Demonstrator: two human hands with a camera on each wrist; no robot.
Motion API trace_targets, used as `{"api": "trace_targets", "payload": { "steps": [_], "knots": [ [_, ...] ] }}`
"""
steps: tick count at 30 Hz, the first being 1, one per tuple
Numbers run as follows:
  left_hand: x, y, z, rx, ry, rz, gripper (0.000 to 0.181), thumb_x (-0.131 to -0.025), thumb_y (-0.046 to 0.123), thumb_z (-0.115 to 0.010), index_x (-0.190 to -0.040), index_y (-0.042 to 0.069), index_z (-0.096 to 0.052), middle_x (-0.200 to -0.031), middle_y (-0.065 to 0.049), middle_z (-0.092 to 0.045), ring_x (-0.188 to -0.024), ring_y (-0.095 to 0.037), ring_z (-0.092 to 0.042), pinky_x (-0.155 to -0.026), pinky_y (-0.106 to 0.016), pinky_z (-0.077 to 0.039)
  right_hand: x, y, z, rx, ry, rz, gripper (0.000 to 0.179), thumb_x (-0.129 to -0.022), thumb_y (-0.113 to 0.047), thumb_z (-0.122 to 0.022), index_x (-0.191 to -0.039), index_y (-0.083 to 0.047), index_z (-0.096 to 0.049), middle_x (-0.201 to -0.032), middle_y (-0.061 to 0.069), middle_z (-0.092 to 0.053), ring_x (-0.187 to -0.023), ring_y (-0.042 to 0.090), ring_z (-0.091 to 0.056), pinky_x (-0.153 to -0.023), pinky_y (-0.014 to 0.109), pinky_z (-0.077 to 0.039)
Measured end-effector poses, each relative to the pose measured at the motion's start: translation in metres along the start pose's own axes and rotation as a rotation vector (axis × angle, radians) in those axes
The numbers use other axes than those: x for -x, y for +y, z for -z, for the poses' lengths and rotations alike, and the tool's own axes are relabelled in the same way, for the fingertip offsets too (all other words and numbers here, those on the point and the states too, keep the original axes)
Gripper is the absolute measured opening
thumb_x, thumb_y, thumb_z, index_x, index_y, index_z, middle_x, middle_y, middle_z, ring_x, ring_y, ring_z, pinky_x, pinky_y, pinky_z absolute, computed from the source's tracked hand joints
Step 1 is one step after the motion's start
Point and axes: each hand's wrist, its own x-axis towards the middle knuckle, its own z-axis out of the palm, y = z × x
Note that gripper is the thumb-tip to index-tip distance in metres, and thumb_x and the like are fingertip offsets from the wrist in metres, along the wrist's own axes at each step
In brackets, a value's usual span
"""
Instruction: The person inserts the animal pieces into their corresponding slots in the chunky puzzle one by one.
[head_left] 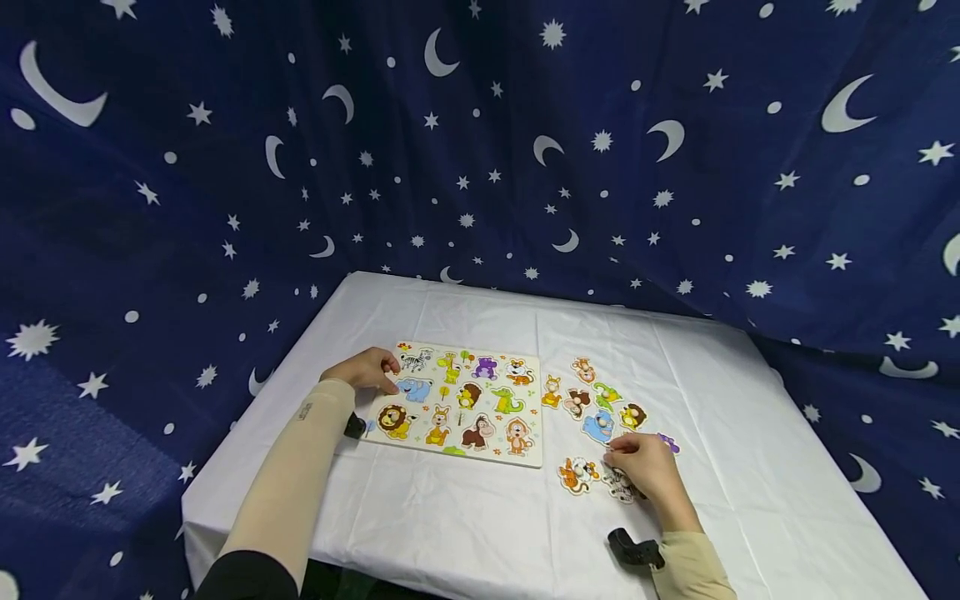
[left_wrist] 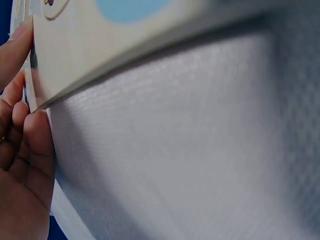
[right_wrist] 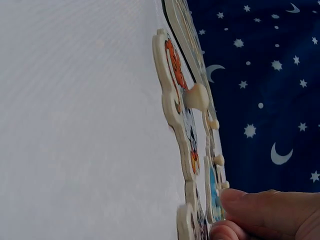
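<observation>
A wooden animal puzzle board (head_left: 453, 421) lies on the white-covered table. My left hand (head_left: 365, 369) grips its left edge, thumb on the top face and the other fingers against the side. Knobbed animal pieces lie to the board's right. Over the nearest ones is my right hand (head_left: 647, 468), its thumb and fingers bent close together above a zebra piece (head_left: 618, 487), partly covering it. I cannot tell whether they pinch a knob. A tiger piece (head_left: 576, 476) lies just left of the zebra, its round knob (right_wrist: 198, 97) standing up. Beyond the fingertips is a blue elephant piece (head_left: 598, 427).
Farther back lie kangaroo (head_left: 551, 392), gorilla (head_left: 577, 404), monkey (head_left: 582, 369), crocodile (head_left: 607, 394) and hedgehog (head_left: 633, 416) pieces. A purple piece (head_left: 668, 443) shows behind the right hand. A dark curtain (head_left: 480, 150) with moons and stars surrounds the table.
</observation>
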Motion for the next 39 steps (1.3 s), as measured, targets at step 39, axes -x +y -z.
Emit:
{"api": "trace_targets", "payload": {
  "steps": [39],
  "knots": [
    [-0.004,-0.002,0.000,-0.002,0.002,-0.013,0.035,-0.080,0.010,-0.084,-0.106,0.003,-0.061,-0.092,-0.005,-0.047,-0.087,-0.021,-0.045,-0.078,-0.034,-0.036,0.026,0.005,0.012,0.074,-0.014,-0.042,0.019,-0.073,-0.016,-0.085,-0.082,-0.003,-0.074,-0.075,0.004,-0.071,-0.070,0.014,-0.057,-0.066,0.031,-0.044]
  ]
}}
